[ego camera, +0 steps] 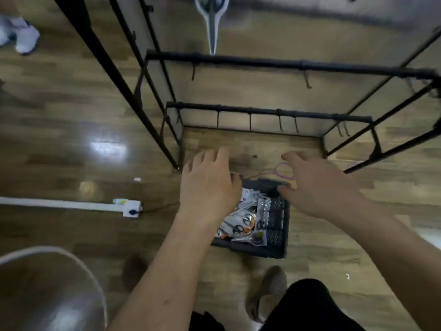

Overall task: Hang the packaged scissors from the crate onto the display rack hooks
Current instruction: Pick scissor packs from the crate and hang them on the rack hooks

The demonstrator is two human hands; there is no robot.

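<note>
Left hand [210, 185] and right hand [319, 187] relaxed, empty, hiding crate [276, 237] far rim, packaged scissors [243, 223] blurred

Left hand [210, 185] hides crate [276, 244] far-left corner + some packs [243, 223] under it. Print on packs right of it too blurry to read. Beyond it, hanging scissors pack [212, 22] cut off at top edge.

This looks like a room set up like a small shop. A black metal rack [262, 111] with rows of hooks [281, 124] stands on a shiny wood floor [59, 130]. One pack of scissors [212, 25] hangs near the rack's top. A dark crate [276, 225] full of packs [241, 223] sits on the floor by the rack's front edge. A white power strip [130, 207] lies on the floor.
</note>
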